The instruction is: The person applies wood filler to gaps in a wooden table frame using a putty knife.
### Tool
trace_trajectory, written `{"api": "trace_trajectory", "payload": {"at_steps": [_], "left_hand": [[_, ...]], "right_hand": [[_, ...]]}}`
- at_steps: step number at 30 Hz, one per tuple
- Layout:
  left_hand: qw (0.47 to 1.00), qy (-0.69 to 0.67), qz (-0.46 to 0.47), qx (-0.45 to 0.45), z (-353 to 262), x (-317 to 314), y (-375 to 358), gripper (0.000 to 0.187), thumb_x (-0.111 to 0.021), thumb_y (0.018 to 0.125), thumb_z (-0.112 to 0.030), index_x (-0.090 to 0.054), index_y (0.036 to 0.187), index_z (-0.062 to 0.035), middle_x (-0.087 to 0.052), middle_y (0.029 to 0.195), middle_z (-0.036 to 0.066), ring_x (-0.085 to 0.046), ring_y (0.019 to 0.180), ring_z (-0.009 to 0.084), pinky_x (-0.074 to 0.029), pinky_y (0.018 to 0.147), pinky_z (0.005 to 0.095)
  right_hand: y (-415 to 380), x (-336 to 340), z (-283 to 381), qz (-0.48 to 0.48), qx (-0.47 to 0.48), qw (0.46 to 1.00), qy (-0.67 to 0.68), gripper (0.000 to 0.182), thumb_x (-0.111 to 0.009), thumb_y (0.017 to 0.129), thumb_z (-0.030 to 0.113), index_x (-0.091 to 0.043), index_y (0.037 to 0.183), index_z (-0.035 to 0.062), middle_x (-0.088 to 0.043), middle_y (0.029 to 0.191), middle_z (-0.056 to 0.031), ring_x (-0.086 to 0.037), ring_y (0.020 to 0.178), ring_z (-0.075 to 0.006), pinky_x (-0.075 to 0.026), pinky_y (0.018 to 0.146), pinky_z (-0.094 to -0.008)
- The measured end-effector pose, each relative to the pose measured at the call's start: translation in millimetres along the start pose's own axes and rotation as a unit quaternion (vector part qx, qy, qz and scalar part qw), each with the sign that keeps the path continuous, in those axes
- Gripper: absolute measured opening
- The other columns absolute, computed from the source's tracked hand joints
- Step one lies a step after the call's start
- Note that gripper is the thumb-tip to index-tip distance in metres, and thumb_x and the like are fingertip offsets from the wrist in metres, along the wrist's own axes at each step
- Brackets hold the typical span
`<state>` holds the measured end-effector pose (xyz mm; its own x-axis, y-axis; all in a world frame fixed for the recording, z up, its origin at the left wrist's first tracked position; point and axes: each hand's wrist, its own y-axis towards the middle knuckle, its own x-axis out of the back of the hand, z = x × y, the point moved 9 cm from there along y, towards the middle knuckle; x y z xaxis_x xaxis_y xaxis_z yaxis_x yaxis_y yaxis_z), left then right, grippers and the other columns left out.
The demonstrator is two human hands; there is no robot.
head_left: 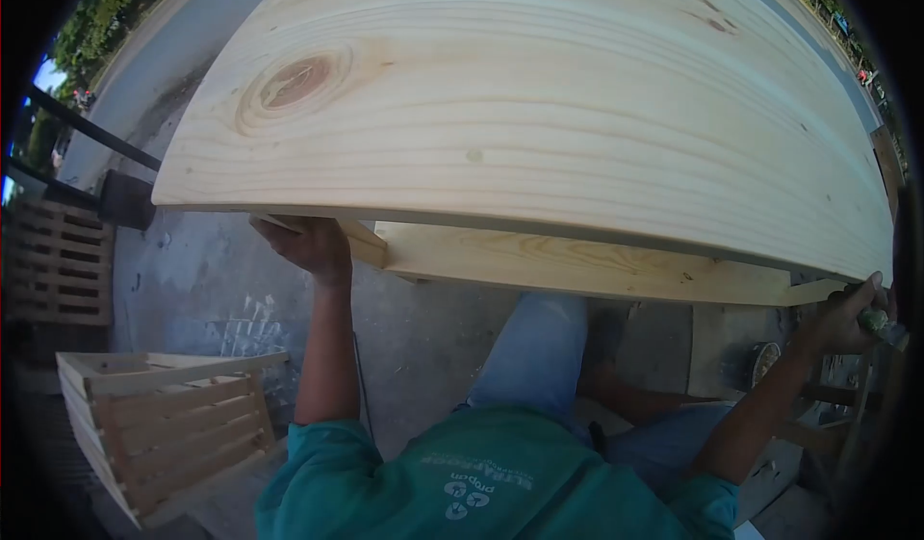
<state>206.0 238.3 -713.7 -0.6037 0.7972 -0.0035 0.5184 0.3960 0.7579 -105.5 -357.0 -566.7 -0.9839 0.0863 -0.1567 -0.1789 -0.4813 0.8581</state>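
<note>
A broad pale wooden panel (539, 107) with a large knot fills the upper view. Beneath its near edge runs a narrower wooden rail (577, 261), joined by short side pieces into a frame. My left hand (313, 246) is closed at the panel's underside near the left end, its fingertips partly hidden by the wood. At the far right corner, my right hand (852, 319) is closed around a small green-and-grey object (881, 324) whose kind I cannot make out. That hand also sits against the panel's corner.
A slatted wooden crate (173, 405) stands at lower left, with a pallet (63, 261) behind it. On the right are a round container (763, 362) and dark wooden supports. My legs are below the panel, over a concrete floor (404, 347). A road lies beyond.
</note>
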Motion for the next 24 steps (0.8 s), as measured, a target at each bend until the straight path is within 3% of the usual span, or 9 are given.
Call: {"api": "trace_trajectory", "payload": {"at_steps": [6,11,16,18,20,21,22,23,24], "left_hand": [[1.0,0.028,0.0,-0.014,7,-1,-14,0.052,-0.075,0.08,-0.003,-0.043,0.121,-0.0005,-0.056,0.108,0.013,-0.059,0.1,0.0241,-0.048,0.088,0.038],[0.999,-0.029,0.002,0.018,8,-6,-19,0.05,-0.072,0.079,0.003,-0.043,0.121,0.0001,-0.055,0.11,0.012,-0.057,0.103,0.0219,-0.046,0.091,0.0373],[0.998,-0.051,0.013,-0.042,9,6,-31,0.056,-0.071,0.084,-0.003,-0.04,0.13,0.0011,-0.052,0.116,0.012,-0.053,0.112,0.0236,-0.042,0.098,0.038],[0.998,-0.028,0.005,-0.053,15,15,-34,0.068,-0.079,0.083,-0.024,-0.041,0.133,0.0009,-0.049,0.126,0.013,-0.051,0.118,0.0267,-0.04,0.102,0.041],[0.999,0.026,-0.019,-0.029,24,20,-40,0.073,-0.079,0.081,-0.04,-0.047,0.129,0.0044,-0.055,0.124,0.02,-0.058,0.111,0.0302,-0.047,0.095,0.0416],[0.989,0.138,-0.027,-0.044,29,26,-41,0.072,-0.078,0.081,-0.04,-0.047,0.128,0.0053,-0.058,0.119,0.021,-0.061,0.104,0.032,-0.05,0.089,0.0443],[0.985,0.161,-0.026,-0.061,32,28,-42,0.057,-0.08,0.083,-0.021,-0.045,0.121,0.0038,-0.058,0.111,0.017,-0.06,0.101,0.0288,-0.05,0.092,0.0387],[0.966,0.247,-0.043,-0.055,53,35,-42,0.052,-0.078,0.085,-0.02,-0.046,0.117,0.0054,-0.061,0.105,0.018,-0.064,0.094,0.0313,-0.055,0.086,0.0408],[0.971,0.231,-0.047,-0.046,40,28,-37,0.049,-0.075,0.087,-0.022,-0.046,0.117,0.0057,-0.063,0.107,0.021,-0.067,0.089,0.0337,-0.058,0.078,0.0442]], "right_hand": [[-7,1,-11,0.017,-0.022,1.0,0.011,0.021,-0.073,0.089,0.012,-0.061,0.096,-0.0035,-0.064,0.092,-0.0101,-0.062,0.079,-0.0165,-0.055,0.069,-0.0317],[-4,2,-28,0.038,-0.046,0.998,0.024,0.019,-0.073,0.089,0.009,-0.06,0.095,-0.0029,-0.062,0.094,-0.0098,-0.06,0.084,-0.0159,-0.054,0.073,-0.0311],[-24,5,1,0.046,-0.028,0.998,0.034,0.021,-0.071,0.09,0.008,-0.06,0.104,-0.0027,-0.061,0.096,-0.0089,-0.059,0.087,-0.0149,-0.053,0.077,-0.0305],[-17,12,-6,0.067,-0.004,0.997,0.037,0.024,-0.068,0.092,0.008,-0.059,0.113,0.0004,-0.058,0.094,-0.0055,-0.055,0.082,-0.0128,-0.051,0.072,-0.0294],[-27,6,7,0.071,-0.06,0.994,0.052,0.025,-0.063,0.096,0.01,-0.057,0.119,0.0032,-0.049,0.087,0.0005,-0.046,0.077,-0.0087,-0.042,0.067,-0.0232],[-29,8,9,0.065,-0.053,0.996,0.026,0.024,-0.062,0.097,0.011,-0.056,0.119,0.0033,-0.05,0.088,0.0011,-0.046,0.079,-0.0071,-0.04,0.069,-0.0211],[-29,9,10,0.079,-0.022,0.997,-0.013,0.023,-0.06,0.098,0.013,-0.056,0.119,0.0033,-0.051,0.086,0.0024,-0.044,0.075,-0.0056,-0.04,0.066,-0.0207],[-32,7,11,0.082,-0.048,0.995,0.016,0.022,-0.06,0.098,0.012,-0.057,0.119,0.0034,-0.051,0.082,0.004,-0.044,0.069,-0.0047,-0.039,0.061,-0.0214],[-31,9,5,0.092,-0.044,0.995,0.019,0.021,-0.061,0.098,0.011,-0.057,0.117,0.0032,-0.051,0.077,0.0037,-0.043,0.065,-0.005,-0.038,0.058,-0.0228]]}}
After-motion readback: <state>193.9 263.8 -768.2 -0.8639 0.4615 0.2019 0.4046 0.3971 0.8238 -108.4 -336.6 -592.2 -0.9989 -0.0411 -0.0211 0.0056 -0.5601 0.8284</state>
